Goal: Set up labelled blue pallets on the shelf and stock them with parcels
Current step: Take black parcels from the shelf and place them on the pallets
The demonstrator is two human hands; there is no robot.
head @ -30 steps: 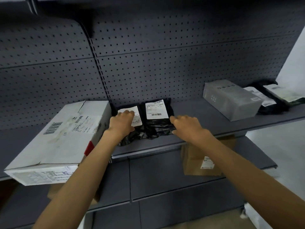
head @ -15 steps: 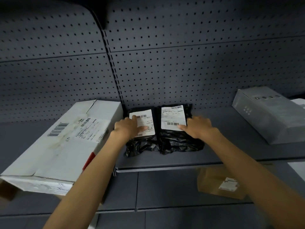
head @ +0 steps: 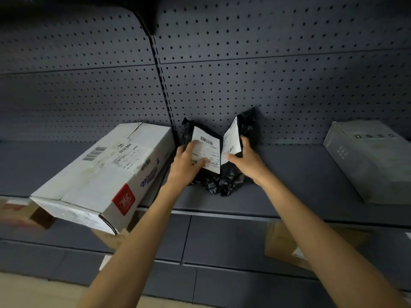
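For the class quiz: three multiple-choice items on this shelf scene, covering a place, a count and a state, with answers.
1. The white box lies: A) left of the left hand; B) between the hands; C) right of the right hand.
2. Black parcels being held: A) one; B) two; C) three.
3. The held parcels: A) lie flat; B) are stacked; C) are tilted up.
Answers: 1 A: it sits beyond the left hand. 2 B: the left hand grips the left black parcel, the right hand the right black parcel. 3 C: their labels face each other.
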